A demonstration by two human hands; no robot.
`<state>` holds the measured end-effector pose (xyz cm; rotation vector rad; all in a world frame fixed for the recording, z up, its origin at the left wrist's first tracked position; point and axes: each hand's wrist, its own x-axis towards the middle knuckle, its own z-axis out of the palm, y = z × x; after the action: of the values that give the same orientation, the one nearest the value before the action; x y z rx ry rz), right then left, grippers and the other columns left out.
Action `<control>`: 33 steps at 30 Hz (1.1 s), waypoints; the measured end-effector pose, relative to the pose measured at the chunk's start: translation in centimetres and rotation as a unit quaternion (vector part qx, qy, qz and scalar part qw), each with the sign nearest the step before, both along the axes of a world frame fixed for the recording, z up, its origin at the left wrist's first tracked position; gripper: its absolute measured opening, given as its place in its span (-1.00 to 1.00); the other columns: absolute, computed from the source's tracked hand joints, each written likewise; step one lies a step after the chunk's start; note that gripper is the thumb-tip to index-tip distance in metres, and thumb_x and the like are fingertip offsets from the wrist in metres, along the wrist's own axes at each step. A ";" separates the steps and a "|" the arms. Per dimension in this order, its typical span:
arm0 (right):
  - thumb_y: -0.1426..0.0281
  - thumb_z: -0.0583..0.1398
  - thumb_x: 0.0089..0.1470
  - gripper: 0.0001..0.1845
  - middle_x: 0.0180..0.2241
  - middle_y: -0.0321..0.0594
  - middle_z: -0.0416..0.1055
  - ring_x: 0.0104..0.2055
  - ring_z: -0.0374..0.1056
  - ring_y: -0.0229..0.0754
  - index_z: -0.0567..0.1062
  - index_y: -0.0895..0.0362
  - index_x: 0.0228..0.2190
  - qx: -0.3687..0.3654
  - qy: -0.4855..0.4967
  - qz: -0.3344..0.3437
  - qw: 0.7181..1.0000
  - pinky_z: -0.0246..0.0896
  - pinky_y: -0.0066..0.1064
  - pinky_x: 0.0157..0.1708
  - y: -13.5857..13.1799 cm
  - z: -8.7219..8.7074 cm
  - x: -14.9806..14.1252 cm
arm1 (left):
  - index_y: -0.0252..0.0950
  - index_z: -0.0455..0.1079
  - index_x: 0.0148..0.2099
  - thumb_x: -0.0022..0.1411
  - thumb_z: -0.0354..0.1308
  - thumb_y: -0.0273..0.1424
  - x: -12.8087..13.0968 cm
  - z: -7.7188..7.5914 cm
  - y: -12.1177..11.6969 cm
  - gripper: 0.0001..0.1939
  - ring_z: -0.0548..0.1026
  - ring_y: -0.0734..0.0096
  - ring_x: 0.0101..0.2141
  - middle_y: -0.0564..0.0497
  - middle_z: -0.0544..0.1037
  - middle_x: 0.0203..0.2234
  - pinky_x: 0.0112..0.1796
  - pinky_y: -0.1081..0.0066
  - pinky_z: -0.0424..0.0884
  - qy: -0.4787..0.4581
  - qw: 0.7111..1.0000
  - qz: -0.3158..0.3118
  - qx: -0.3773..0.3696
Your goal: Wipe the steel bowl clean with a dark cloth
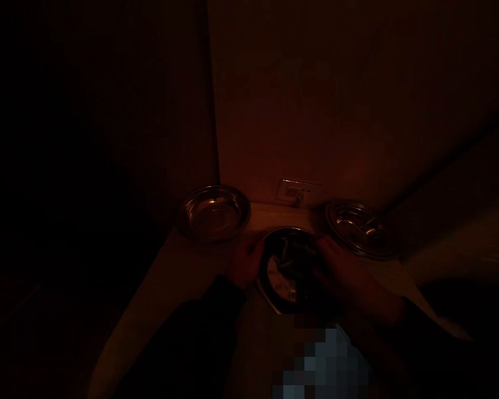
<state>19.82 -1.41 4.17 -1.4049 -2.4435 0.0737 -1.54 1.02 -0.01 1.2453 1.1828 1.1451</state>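
Note:
The scene is very dark. A round metal dish (pixel 285 285) sits in the middle of a pale wooden tabletop (pixel 178 271), holding thin dark pieces (pixel 293 255) I cannot make out. At its left edge, my left hand (pixel 244 263) is closed on the rim, thumb toward the inside. My right hand (pixel 345 274) reaches over the dish's right side with bent fingers. Its fingertips are lost in shadow, so whether they pinch anything is unclear. A shiny metal bowl (pixel 214 213) stands behind my left hand. Beyond my right hand lies another metal dish (pixel 360 230), with narrow pieces in it.
A wall (pixel 316 100) rises right behind the table, with a socket plate (pixel 299 191) low on it and something plugged in. Near the front edge, a pale bluish area (pixel 332 366) is blurred into blocks. Deep shadow covers the left side.

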 end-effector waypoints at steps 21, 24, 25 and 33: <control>0.34 0.14 0.10 -0.36 0.24 0.03 0.07 -0.02 0.29 0.10 0.13 0.01 0.20 -0.008 -0.199 0.055 0.978 0.33 -0.07 -0.19 -0.2 -0.3 -2.9 | -0.38 0.46 -0.02 0.20 0.01 -0.42 0.2 -0.1 0.1 -0.66 0.47 0.29 -0.03 -0.09 0.53 -0.06 0.05 0.29 0.32 0.000 1.000 0.014 -0.003; 0.36 0.14 0.12 -0.58 0.07 -0.06 0.33 -0.06 0.30 0.02 0.34 0.08 0.04 -0.020 -0.189 0.087 0.978 0.33 -0.13 -0.17 0.3 -0.1 -2.8 | -0.38 0.47 -0.04 0.20 0.01 -0.43 0.1 -0.1 0.1 -0.67 0.47 0.29 -0.03 -0.08 0.53 -0.06 0.06 0.28 0.30 0.017 1.000 0.016 0.011; 0.36 0.14 0.13 -0.64 0.00 -0.07 0.39 -0.06 0.30 0.00 0.38 0.10 -0.01 -0.021 -0.186 0.091 0.978 0.33 -0.15 -0.16 0.5 -0.2 -2.5 | -0.37 0.48 -0.05 0.20 0.01 -0.43 0.1 -0.1 0.1 -0.67 0.47 0.30 -0.03 -0.08 0.54 -0.08 0.06 0.28 0.31 0.018 1.000 0.018 0.012; 0.41 0.17 0.07 -0.47 0.09 0.03 0.29 0.08 0.23 0.04 0.28 0.18 0.10 -0.027 -0.167 0.120 0.978 0.27 -0.09 -0.04 -0.4 -0.7 0.5 | -0.39 0.46 -0.01 0.21 -0.01 -0.43 0.1 0.0 -0.1 -0.64 0.45 0.26 -0.01 -0.10 0.52 -0.04 0.07 0.26 0.29 0.041 0.999 0.020 0.018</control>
<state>20.32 -1.78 3.46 -1.2200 -2.9010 -0.0455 -1.45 0.95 -0.03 1.3117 1.2575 1.1583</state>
